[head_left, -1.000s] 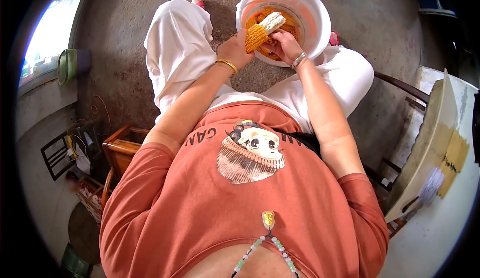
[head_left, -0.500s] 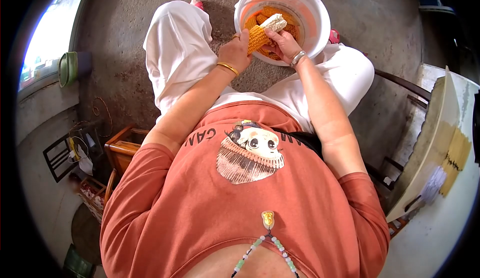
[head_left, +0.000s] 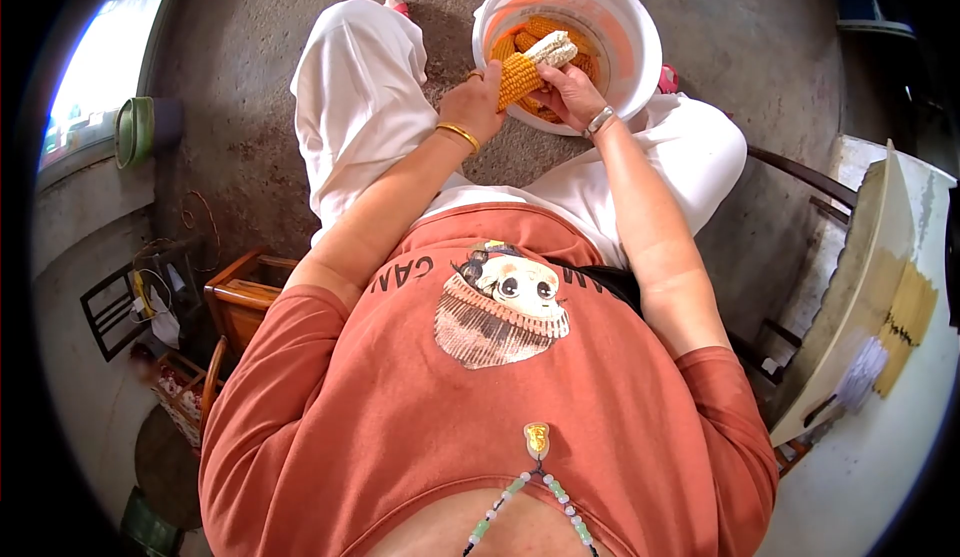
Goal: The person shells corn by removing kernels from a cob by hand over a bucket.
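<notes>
A corn cob (head_left: 518, 81) slants between my hands over the near left rim of a white bucket (head_left: 640, 27). Yellow kernels cover its lower part, and its far end is bare and white (head_left: 553, 50). My left hand (head_left: 474, 107), with a gold bangle at the wrist, is closed around the lower, kernel-covered part. My right hand (head_left: 574, 97) is closed at the cob's right side, its thumb just below the white end; its other fingertips are partly hidden. Inside the bucket, below the hands, lie several yellow corn cobs (head_left: 545, 27).
The bucket stands on a concrete floor (head_left: 250, 57) between my white-trousered knees. On the left are a wooden stool-like piece (head_left: 245, 292) and a green container (head_left: 130, 132) by the window. A pale board or tabletop (head_left: 850, 307) is at the right.
Both hands keep their hold on the corn cob, with barely any shift in the fingers. The whole view has moved very slightly.
</notes>
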The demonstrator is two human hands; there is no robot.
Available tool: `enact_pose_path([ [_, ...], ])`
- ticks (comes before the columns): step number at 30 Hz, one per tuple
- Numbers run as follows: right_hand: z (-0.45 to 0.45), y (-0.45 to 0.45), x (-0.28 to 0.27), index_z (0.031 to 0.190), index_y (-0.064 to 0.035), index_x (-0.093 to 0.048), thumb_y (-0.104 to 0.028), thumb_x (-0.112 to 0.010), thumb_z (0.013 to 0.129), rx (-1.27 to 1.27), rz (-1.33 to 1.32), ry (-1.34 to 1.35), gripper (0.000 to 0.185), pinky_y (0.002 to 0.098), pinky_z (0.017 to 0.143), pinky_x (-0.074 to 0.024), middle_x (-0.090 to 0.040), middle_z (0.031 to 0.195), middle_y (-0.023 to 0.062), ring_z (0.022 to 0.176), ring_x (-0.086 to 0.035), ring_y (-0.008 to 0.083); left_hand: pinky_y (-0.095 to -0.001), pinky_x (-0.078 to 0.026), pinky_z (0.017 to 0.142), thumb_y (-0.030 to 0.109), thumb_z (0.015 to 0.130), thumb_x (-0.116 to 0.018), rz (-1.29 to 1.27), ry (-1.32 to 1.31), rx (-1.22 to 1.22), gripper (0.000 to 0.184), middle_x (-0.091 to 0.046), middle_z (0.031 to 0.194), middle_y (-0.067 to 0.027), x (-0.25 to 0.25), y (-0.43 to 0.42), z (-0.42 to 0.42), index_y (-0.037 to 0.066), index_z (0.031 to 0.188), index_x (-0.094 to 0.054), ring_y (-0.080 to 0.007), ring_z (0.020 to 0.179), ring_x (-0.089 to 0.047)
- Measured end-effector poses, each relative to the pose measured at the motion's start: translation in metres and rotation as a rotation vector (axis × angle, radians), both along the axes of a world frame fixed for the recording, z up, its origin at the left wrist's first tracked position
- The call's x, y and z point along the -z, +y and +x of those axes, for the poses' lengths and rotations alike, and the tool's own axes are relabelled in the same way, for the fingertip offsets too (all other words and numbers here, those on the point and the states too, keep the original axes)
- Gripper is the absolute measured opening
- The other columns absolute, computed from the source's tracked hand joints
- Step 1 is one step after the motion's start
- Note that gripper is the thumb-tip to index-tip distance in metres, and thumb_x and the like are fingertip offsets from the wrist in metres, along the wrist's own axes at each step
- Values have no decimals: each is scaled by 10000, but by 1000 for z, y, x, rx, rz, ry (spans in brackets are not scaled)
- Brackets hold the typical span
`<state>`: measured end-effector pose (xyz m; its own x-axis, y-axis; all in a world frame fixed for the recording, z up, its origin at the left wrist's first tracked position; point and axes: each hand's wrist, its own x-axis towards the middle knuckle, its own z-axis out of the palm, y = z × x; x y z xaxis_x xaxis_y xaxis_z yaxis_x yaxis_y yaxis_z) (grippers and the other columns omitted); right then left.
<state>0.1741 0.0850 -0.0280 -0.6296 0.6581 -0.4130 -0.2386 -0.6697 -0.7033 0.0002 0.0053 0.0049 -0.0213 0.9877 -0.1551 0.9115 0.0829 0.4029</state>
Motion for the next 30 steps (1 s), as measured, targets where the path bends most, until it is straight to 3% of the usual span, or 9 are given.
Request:
enact_pose_path([
  [12,-9,-6,-8,1196,6,-481,-267,-556,927,73,9,-204,390,386,892,-535,-561,1166,84,1063,-571,199,-447,-520,700,187,690,-736,28,15,22,671,-596,970,-177,0,-3,-1,88,1244,-369,-361,834,-631],
  [23,0,2,-3,1232,-15,-462,-248,-539,939,-83,68,-62,382,378,911,-528,-528,1209,85,1109,-543,204,-455,-512,751,195,692,-719,-60,-23,-18,676,-613,995,-213,-3,2,-2,79,1254,-363,-380,878,-623],
  [30,-1,1,-13,1229,-28,-469,-201,-520,933,-33,37,-51,347,373,897,-533,-538,1194,84,1096,-551,199,-458,-514,717,320,733,-679,74,-84,-49,642,-609,1022,-193,-3,-2,-2,100,1263,-389,-368,871,-628],
])
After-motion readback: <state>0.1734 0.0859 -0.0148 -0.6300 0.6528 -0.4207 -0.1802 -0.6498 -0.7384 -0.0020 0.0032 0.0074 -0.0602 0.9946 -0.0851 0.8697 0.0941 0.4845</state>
